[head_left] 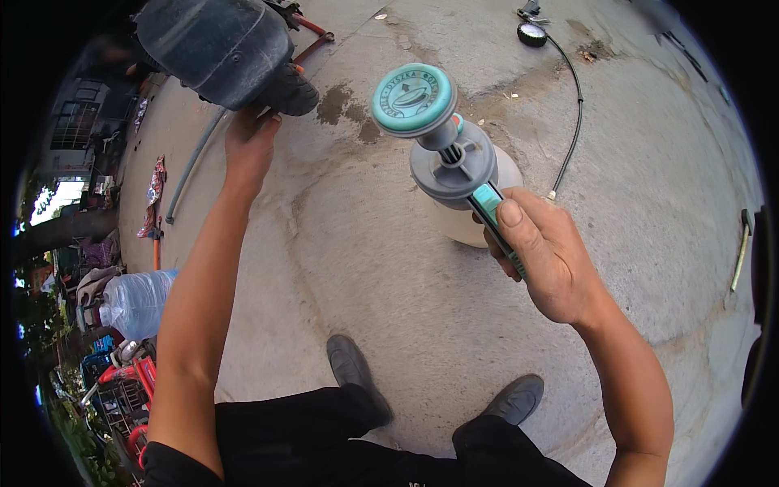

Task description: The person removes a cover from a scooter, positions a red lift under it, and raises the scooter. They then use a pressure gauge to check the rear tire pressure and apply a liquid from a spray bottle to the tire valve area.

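Observation:
My right hand (pixel 553 253) is closed round the grey-and-turquoise handle of a pump sprayer (pixel 462 225), thumb on top. The sprayer has a whitish tank, a grey collar and a round turquoise pump knob (pixel 414 101) standing up on its shaft. It is held in front of me above the concrete. At the upper left my left hand (pixel 248 152) is closed at the lower edge of a dusty black plastic mudguard (pixel 219 50), beside a black tyre (pixel 294 93). The mudguard hides most of that hand's fingertips.
A round gauge (pixel 531 34) with a black hose (pixel 579 122) lies on the concrete at the far right. A grey pipe (pixel 191 166) lies left of my arm. Near the left edge are a clear plastic bottle (pixel 139 302) and red metal equipment (pixel 142 375). A short-handled tool (pixel 741 252) lies far right.

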A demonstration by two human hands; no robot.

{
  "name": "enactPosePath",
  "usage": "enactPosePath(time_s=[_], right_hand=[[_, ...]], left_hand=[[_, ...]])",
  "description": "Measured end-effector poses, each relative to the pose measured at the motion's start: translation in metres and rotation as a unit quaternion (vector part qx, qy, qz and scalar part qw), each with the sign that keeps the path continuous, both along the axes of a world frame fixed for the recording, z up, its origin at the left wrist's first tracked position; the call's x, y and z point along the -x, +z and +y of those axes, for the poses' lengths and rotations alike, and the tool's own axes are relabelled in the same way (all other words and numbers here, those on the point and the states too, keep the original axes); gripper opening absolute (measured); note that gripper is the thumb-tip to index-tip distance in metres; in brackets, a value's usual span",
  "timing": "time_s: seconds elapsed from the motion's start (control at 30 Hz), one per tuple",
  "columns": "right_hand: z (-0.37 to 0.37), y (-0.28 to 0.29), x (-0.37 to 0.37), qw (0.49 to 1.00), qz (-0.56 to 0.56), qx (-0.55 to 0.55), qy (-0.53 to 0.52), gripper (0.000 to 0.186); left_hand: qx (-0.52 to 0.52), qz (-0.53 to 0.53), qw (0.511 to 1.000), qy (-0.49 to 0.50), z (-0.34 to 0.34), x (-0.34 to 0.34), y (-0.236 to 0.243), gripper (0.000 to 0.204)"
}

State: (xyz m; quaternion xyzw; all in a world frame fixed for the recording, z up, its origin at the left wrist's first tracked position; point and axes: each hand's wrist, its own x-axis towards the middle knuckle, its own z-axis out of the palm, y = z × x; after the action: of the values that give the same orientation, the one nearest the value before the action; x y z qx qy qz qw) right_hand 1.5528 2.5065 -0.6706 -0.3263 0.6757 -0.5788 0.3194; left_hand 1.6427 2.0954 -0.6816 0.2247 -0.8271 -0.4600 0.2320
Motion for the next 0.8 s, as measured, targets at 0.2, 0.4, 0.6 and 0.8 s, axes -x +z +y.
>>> enactPosePath(time_s=[0.2,0.4,0.6,0.8], right_hand=[[0.011,0.002,-0.038,0.992,-0.128,0.016,0.011,0.057],[0.009,0.011,-0.055,0.991,-0.123,0.044,0.026,0.053],[0.012,0.011,-0.063,0.996,-0.026,0.047,0.066,0.036],[0.019,0.005,-0.060,0.997,-0.058,-0.014,0.039,0.039]], left_hand=[[-0.033,0.046,0.998,0.012,0.003,-0.004,-0.002,0.051],[-0.058,0.038,0.998,-0.005,-0.014,-0.006,-0.008,0.053],[0.018,0.013,1.000,0.011,-0.012,-0.003,-0.012,0.057],[-0.015,-0.015,0.999,0.038,-0.006,0.003,-0.008,0.059]])
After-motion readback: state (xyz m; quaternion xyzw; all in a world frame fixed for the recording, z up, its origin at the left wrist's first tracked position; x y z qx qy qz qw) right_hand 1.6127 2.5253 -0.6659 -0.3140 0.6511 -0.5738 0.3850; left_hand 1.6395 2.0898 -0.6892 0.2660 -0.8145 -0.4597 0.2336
